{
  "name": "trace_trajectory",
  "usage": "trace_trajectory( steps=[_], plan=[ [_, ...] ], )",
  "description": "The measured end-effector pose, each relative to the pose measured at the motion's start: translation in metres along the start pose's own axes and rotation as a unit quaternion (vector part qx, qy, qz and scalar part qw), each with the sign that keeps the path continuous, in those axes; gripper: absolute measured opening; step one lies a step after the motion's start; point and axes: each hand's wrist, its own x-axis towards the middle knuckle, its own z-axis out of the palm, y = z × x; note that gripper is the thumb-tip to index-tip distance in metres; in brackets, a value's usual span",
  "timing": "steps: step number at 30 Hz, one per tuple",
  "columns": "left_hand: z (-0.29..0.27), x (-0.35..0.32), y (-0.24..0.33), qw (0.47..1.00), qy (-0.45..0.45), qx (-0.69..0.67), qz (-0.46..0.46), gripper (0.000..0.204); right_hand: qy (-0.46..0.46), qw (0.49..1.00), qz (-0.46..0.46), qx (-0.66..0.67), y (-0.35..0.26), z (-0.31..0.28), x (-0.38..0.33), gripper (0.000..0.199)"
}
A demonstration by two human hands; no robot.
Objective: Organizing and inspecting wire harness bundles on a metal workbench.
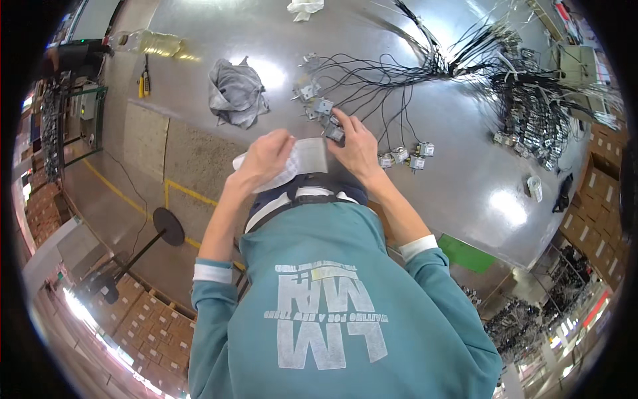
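Note:
My left hand [266,159] is closed, its fingertips pinched over a white sheet [310,155] at the table's near edge. From here I cannot tell whether the sheet is paper or cloth. My right hand [357,147] has its thumb and fingers around a small silver box-shaped metal part [334,132], just beyond the sheet's right end. Similar parts with black wires [308,90] lie in a loose row past my fingers. To the right of that hand sits another small group of these parts [417,161].
A crumpled grey cloth [238,93] lies to the left. Farther left are a clear bottle [147,43] and a yellow-handled tool [142,85]. A large pile of wired metal parts [535,106] covers the right side, near a white roll [534,188].

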Motion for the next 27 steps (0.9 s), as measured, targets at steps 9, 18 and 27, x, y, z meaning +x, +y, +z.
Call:
trace_trajectory(
  steps=[9,18,27],
  plan=[
    [-0.014,-0.003,0.008,0.996,0.042,-0.065,-0.041,0.02,-0.161,0.984,0.045,-0.058,0.026,-0.113,-0.053,0.067],
    [-0.017,0.016,0.041,0.995,0.031,-0.093,-0.022,0.025,-0.257,0.939,-0.015,-0.23,0.05,-0.13,-0.061,0.042],
    [0.009,0.023,0.066,0.937,0.126,-0.321,-0.059,0.034,-0.011,0.971,0.094,0.22,-0.053,-0.099,-0.014,0.054]
  ],
)
